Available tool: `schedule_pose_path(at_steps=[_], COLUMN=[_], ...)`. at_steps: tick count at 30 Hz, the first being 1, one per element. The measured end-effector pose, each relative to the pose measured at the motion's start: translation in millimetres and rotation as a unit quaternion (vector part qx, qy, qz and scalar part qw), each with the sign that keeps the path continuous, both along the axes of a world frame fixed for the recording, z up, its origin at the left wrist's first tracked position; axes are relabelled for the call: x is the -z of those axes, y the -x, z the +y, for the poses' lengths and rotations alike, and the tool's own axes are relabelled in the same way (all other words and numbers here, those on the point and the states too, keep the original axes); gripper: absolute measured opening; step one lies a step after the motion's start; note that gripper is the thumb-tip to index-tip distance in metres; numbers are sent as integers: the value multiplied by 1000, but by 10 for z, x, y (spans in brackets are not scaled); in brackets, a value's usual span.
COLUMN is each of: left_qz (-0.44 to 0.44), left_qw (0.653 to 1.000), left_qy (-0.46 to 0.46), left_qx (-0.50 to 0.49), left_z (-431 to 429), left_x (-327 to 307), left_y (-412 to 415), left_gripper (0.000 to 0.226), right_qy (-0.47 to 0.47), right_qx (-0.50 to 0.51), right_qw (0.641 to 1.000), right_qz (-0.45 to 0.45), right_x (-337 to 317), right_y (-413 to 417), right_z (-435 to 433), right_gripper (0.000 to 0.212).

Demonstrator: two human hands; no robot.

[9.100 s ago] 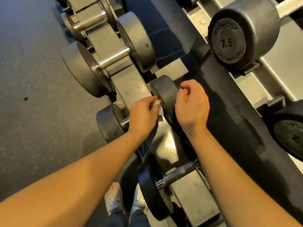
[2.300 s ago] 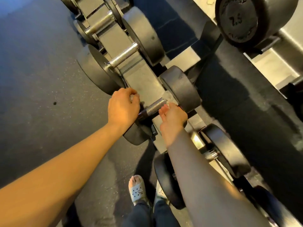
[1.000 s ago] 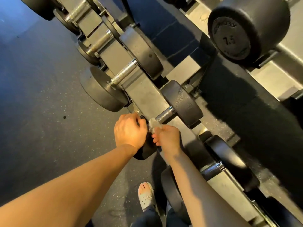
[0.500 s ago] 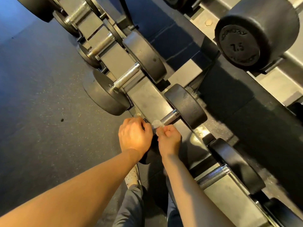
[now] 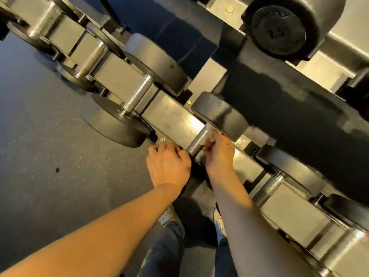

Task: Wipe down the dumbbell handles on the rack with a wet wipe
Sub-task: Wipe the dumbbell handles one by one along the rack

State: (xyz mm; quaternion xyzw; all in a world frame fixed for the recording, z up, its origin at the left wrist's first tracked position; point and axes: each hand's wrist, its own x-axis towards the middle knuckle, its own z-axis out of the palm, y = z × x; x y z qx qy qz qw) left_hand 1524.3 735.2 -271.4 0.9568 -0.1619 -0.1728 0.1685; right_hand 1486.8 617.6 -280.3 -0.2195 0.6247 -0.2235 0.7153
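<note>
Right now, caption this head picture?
Right hand presses white wet wipe on knurled steel dumbbell handle; left hand grips black end.

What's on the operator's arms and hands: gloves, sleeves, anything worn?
Nothing worn. Left hand and right hand are ungloved, with no rings, watch or bands visible. Left forearm and right forearm are sleeveless to the frame edge. Below: dark trousers, pale perforated clogs.

The left hand point(image 5: 168, 164) and right hand point(image 5: 218, 154) are bare, like both forearms point(image 5: 111, 232). The trousers point(image 5: 163, 250) are dark blue. The 2 pale clogs are perforated: the left clog point(image 5: 166, 215) shows round holes, the right clog point(image 5: 218, 218) a reddish mark.
</note>
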Motion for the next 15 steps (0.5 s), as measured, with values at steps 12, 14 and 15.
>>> schedule_pose_path(at_steps=[12, 14, 15], left_qz=[49, 37, 25], left_qw=[964, 961, 960], left_qy=[112, 119, 119], left_qx=[237, 249, 252], left_z=[490, 609, 663], left_x=[74, -55, -134], left_y=[-425, -584, -680], left_gripper=[31, 27, 25], right_qy=[108, 92, 81], right_qx=[-349, -413, -441], right_qw=[923, 894, 878], right_qz=[120, 150, 167], right_x=[47, 14, -1], right_y=[163, 141, 128], right_z=[360, 369, 363], right_gripper=[36, 27, 19])
